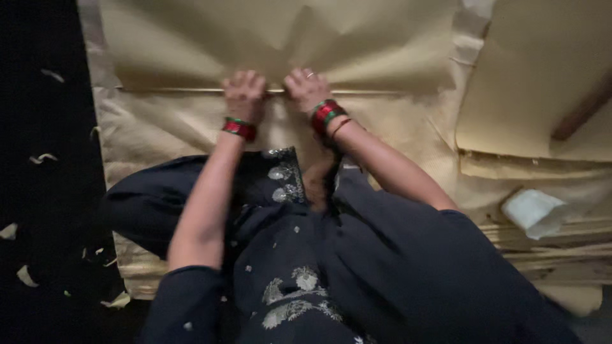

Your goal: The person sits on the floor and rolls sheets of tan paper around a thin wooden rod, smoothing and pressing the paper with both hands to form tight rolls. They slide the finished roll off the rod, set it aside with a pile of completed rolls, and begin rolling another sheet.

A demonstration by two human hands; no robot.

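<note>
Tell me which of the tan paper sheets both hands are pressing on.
The large sheet straight ahead, folded over along a crease: the left hand and right hand press its folded edge. The sheets at right lie untouched.

Two hands, the left hand (244, 93) and the right hand (306, 88), press one folded edge of a large tan paper sheet (280, 38) at the point of grip. Each wrist carries one cluster of red-and-green bangles (240, 127), two clusters in all. One ring shows on the right hand. To the right of the grip lie one stack of paper sheets (542, 165) and one white cloth (532, 211). Left of the grip, about eight paper scraps (42, 157) dot the dark floor (38, 191).
</note>
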